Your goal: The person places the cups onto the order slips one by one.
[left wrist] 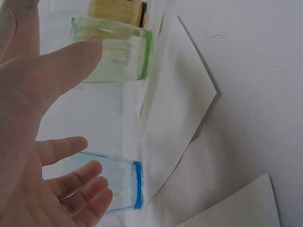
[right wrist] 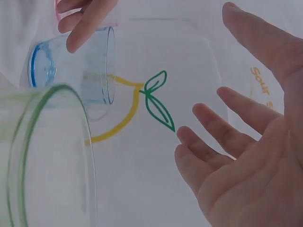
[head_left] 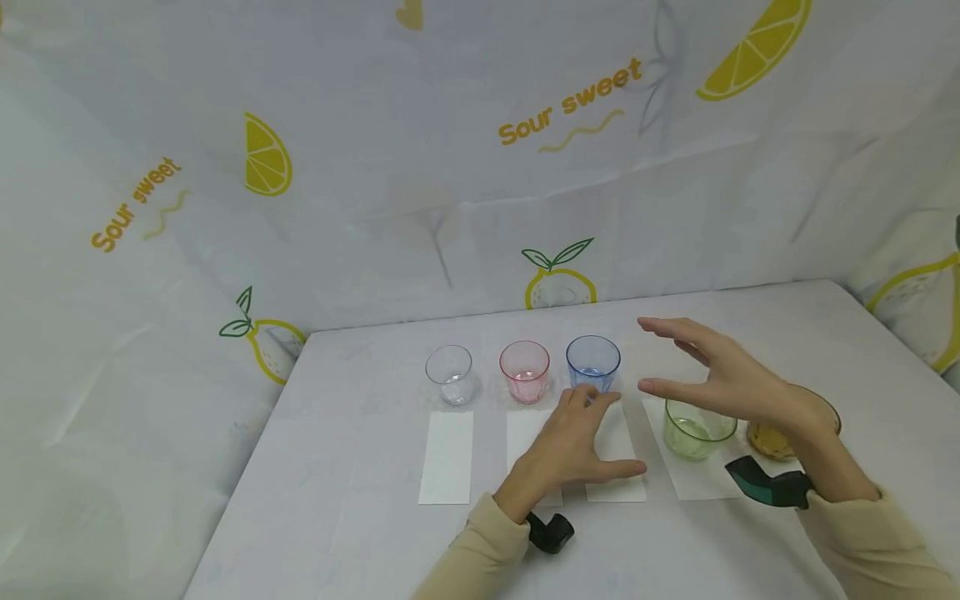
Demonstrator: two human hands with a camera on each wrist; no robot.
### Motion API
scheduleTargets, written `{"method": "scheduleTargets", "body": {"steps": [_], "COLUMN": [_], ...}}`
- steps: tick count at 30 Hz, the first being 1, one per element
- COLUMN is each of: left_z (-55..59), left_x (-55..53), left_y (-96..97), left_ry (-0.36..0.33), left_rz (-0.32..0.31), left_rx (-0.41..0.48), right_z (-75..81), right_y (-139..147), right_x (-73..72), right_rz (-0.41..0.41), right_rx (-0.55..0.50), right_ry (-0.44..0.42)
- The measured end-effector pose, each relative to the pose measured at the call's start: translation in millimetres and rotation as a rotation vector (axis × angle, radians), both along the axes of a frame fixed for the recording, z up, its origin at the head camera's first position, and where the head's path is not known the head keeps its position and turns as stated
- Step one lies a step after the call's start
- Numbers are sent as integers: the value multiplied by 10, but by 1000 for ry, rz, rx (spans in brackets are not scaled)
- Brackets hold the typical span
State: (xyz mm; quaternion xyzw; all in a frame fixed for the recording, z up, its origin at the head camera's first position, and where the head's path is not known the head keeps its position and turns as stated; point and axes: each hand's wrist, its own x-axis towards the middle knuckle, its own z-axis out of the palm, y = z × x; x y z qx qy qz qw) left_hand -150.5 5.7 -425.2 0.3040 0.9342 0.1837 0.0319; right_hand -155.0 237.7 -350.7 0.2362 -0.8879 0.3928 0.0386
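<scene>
My left hand [head_left: 573, 446] hovers over the white paper strips in front of the blue glass [head_left: 593, 360], thumb and fingers spread apart and holding nothing. In the left wrist view, its fingertips overlap the blue glass [left wrist: 124, 184]; whether they touch it I cannot tell. Higher and to the right, my right hand [head_left: 731, 379] is raised with its fingers extended and its palm bare. Below it, the green glass [head_left: 697, 433] stands on a paper strip, partly hidden by the wrist. The amber glass [head_left: 772, 440] sits behind the right forearm, mostly covered.
A clear glass [head_left: 450, 379] and a pink glass [head_left: 525, 375] stand left of the blue one, in the back row. White paper strips [head_left: 447, 458] lie in front of the glasses. Behind the table [head_left: 330, 467] hangs a lemon-printed cloth [head_left: 390, 167].
</scene>
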Motion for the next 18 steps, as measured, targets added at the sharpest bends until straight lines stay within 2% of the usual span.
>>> {"method": "scheduleTargets", "body": {"steps": [4, 10, 18], "left_z": [42, 100, 25], "left_x": [25, 78, 80], "left_y": [-124, -311, -438], "left_ry": [-42, -70, -92], "left_rz": [-23, -20, -22], "left_rx": [18, 45, -20], "right_z": [-1, -44, -173], "right_y": [-184, -378, -535], "right_x": [-58, -140, -252], "right_rz": [-1, 10, -27], "right_rx": [-64, -119, -130], "right_ry": [35, -34, -51]}}
